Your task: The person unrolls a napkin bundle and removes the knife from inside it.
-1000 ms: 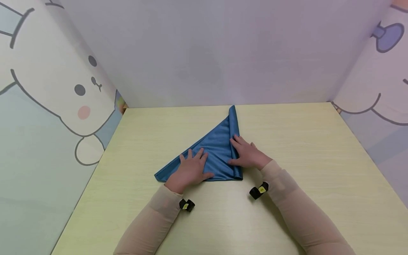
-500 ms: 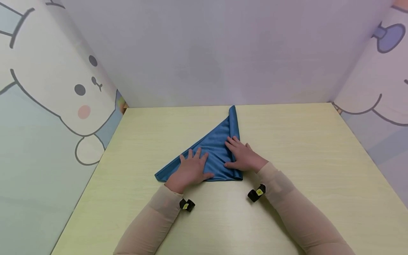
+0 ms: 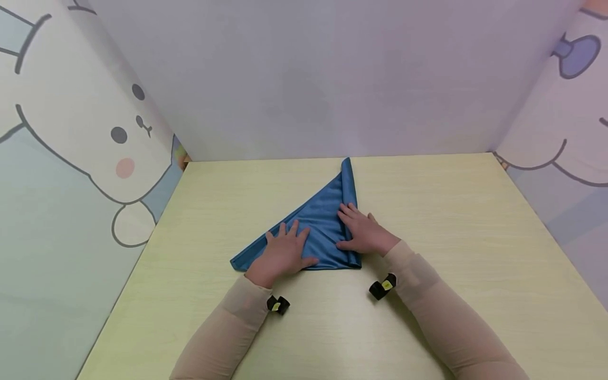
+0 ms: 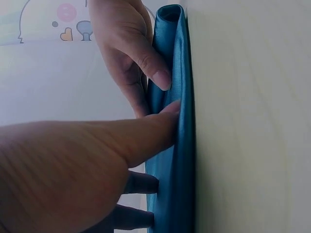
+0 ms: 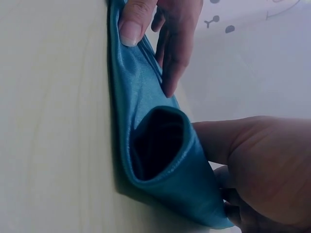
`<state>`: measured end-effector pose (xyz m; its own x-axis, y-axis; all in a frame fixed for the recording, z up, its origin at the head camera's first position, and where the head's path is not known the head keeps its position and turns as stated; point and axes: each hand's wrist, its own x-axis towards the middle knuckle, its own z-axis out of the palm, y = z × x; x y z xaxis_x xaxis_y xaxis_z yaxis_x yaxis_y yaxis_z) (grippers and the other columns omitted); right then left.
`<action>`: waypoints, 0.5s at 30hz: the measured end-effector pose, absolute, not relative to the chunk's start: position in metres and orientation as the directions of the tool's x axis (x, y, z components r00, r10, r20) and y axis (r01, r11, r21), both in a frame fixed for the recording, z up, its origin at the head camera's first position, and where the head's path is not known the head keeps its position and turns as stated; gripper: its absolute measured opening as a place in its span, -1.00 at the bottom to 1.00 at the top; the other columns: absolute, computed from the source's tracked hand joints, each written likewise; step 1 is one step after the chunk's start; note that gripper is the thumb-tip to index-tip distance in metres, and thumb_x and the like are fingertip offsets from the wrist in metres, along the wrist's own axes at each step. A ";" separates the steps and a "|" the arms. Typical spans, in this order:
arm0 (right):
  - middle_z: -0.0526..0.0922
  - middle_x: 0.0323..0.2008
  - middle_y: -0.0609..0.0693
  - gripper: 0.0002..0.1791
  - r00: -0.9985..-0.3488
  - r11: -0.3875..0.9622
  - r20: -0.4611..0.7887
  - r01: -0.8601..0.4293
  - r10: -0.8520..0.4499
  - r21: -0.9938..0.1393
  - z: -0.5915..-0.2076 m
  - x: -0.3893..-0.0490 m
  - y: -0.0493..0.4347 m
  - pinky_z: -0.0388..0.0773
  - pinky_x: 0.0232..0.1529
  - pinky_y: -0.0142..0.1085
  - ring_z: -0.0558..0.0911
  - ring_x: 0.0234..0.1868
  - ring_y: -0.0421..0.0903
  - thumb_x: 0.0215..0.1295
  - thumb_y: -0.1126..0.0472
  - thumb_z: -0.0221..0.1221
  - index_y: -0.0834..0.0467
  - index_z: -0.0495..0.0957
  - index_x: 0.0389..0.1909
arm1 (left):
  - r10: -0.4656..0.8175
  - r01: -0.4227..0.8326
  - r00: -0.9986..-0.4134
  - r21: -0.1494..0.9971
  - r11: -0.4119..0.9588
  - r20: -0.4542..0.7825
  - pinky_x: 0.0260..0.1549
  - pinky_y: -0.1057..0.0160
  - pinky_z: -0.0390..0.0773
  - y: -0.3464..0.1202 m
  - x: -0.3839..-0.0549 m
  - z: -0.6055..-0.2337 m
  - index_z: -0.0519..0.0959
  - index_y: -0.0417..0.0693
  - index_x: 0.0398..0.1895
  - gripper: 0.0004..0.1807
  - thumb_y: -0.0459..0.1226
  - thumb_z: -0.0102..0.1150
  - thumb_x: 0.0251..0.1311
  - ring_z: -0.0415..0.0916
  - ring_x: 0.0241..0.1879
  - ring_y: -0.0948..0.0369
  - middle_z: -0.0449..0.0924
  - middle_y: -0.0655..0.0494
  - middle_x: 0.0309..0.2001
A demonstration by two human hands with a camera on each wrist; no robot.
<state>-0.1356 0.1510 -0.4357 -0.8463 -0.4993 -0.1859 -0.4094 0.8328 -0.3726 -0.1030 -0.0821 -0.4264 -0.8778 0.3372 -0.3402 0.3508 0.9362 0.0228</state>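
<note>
A blue satiny cloth (image 3: 323, 206) lies on the table as a triangle, its right side turned into a long roll (image 3: 349, 184). My left hand (image 3: 281, 254) rests on the cloth's lower left part with fingers spread. Across the roll lies my right hand (image 3: 364, 232), its fingertips on the roll's left side and the thumb pointing left. In the right wrist view the near end of the roll (image 5: 194, 179) shows as a hollow loop beside the right hand (image 5: 272, 165). The left wrist view has the left thumb (image 4: 155, 128) against the cloth's near edge.
The pale wooden table (image 3: 475, 237) extends on all sides of the cloth. A plain wall (image 3: 304, 79) stands along its back edge, and panels with cartoon animals (image 3: 85, 105) flank it. A small black camera (image 3: 278, 305) sits at each wrist.
My right hand has shifted slightly left over the roll, so its fingers reach further across. The left hand and the cloth stay nearly where they were.
</note>
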 end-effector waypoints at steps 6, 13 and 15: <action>-0.11 0.51 0.15 0.01 -0.849 0.837 -0.197 -0.395 -0.490 -0.379 -0.435 -0.136 0.151 -0.09 0.26 0.37 -0.21 0.50 0.13 0.21 -0.15 0.26 0.26 0.01 0.49 | 0.343 0.354 -0.877 0.029 0.935 -0.337 0.15 -0.44 0.05 -0.084 -0.103 -0.425 0.06 0.15 0.52 -0.03 0.39 -0.04 0.13 -0.14 0.44 -0.24 -0.12 -0.09 0.52; -0.12 0.51 0.16 0.00 -0.849 0.844 -0.209 -0.393 -0.486 -0.366 -0.432 -0.135 0.153 -0.08 0.25 0.38 -0.20 0.50 0.14 0.22 -0.13 0.26 0.27 0.01 0.48 | 0.354 0.363 -0.874 0.037 0.931 -0.333 0.14 -0.45 0.07 -0.084 -0.102 -0.422 0.08 0.13 0.52 -0.04 0.37 -0.03 0.14 -0.13 0.43 -0.26 -0.10 -0.11 0.51; -0.12 0.51 0.16 0.00 -0.848 0.845 -0.215 -0.390 -0.484 -0.365 -0.430 -0.134 0.154 -0.08 0.25 0.38 -0.20 0.50 0.15 0.22 -0.13 0.26 0.27 0.00 0.48 | 0.350 0.360 -0.874 0.035 0.932 -0.336 0.14 -0.45 0.06 -0.084 -0.102 -0.422 0.07 0.14 0.52 -0.04 0.38 -0.03 0.14 -0.13 0.43 -0.25 -0.11 -0.10 0.51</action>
